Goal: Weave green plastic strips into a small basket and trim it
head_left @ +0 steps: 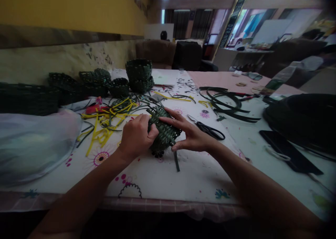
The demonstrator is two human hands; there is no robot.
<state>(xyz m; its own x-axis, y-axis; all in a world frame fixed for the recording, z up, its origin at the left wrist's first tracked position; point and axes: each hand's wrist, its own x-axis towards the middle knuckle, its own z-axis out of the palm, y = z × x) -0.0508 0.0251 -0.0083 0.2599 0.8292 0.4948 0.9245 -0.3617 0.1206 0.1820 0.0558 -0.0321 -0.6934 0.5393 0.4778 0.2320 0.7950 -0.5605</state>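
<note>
A dark green woven strap basket (pixel 164 130), with loose strap ends sticking out at its top and one long end trailing down, sits between the two hands near the front of the desk (pixel 168 183), which is covered in a white floral cloth. The left grip (pixel 138 135) is closed around the basket's near side, its fingers curled over the weave. The right grip (pixel 190 132) is spread wider, with its fingers reaching over the far side and its thumb braced low against the basket. Work like this probably goes best with the weave pinched firmly on both sides, so that the crossing straps stay snug and evenly spaced. Beyond the hands, a stack of finished-looking dark green woven baskets (pixel 139 72) stands with several similar round baskets (pixel 94 81) nearby; their insides are too dark to show any contents. To the left lie tangled yellow strap offcuts (pixel 103 127) and a translucent plastic bag (pixel 34 146). To the right are black-handled scissors (pixel 207 132), loose dark green strap loops (pixel 225 104), a large black strap coil (pixel 301 121) and a black phone (pixel 288 151).
</note>
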